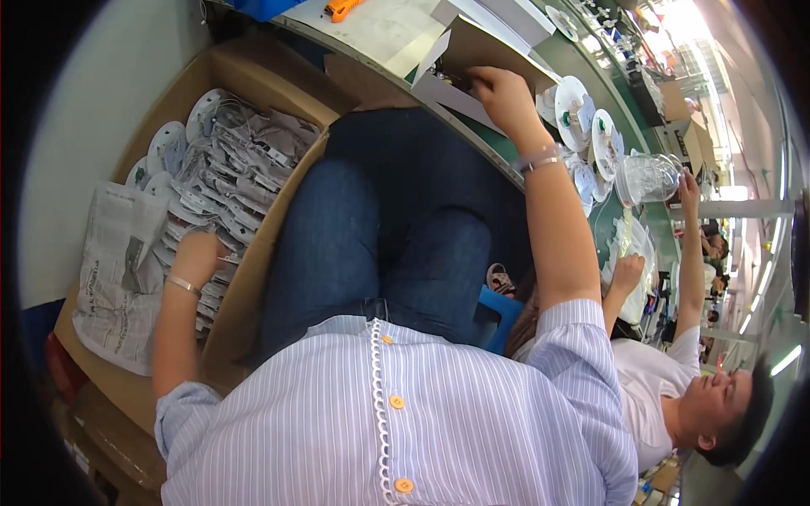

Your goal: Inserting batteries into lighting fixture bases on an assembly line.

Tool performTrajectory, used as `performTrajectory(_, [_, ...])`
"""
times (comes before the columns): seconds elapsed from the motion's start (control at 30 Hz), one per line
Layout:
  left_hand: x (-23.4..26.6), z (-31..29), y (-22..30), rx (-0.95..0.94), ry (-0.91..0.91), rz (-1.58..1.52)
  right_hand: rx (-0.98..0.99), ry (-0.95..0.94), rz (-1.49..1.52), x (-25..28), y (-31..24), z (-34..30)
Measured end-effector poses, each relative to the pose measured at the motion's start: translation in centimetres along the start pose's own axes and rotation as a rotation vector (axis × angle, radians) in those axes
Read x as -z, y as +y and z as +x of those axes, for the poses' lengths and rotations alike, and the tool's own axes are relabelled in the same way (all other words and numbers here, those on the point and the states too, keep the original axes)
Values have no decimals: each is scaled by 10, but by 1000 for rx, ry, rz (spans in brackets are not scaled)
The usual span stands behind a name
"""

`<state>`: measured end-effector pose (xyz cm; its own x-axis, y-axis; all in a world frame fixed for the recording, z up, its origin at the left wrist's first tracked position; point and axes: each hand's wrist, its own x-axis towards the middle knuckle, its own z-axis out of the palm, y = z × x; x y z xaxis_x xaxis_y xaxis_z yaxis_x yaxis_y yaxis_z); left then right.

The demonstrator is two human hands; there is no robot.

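My left hand (201, 255) is down inside a large cardboard box (267, 236) on my left. Its fingers are curled at the edge of the stacked parts, and what they grip, if anything, is hidden. Flat white round parts with clear plastic wrapping (232, 160) fill this box in layers. On the right, my right hand (504, 99) reaches into a small white carton (466, 103) at the table's edge. Its fingers are bent together over small shiny pieces (440, 74) in the carton; what lies between the fingertips cannot be made out.
A printed sheet of paper or plastic (122, 278) hangs over the box's left side. An orange-handled tool (341, 8) lies on the table (363, 38). White discs (574, 114) and a stack of clear cups (648, 179) stand beyond the carton. A co-worker (675, 396) works at the right.
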<state>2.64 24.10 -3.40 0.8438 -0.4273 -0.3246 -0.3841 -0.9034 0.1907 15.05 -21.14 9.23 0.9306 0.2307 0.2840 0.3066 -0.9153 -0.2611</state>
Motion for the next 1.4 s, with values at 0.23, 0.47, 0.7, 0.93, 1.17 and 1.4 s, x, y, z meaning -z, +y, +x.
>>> performTrajectory(0.23, [73, -19, 11, 126, 9, -422, -247, -422, -18, 4, -2, 28])
performTrajectory(0.47, [96, -18, 37, 106, 703, -1738, -185, -433, -206, -1, -2, 34])
performTrajectory(0.7, [61, 51, 101, -370, 65, -2629, -27, -395, -371, 9, 3, 30])
performTrajectory(0.93, [76, 52, 153, -211, 666, -2060, 12, 105, -38, 34, -22, -10])
performTrajectory(1.17, [106, 36, 167, -704, 1074, -137, -440, -246, 1697, 21, -76, -68])
performTrajectory(1.4, [116, 43, 197, -633, 827, -205, -395, 160, 1733, 30, -81, -89])
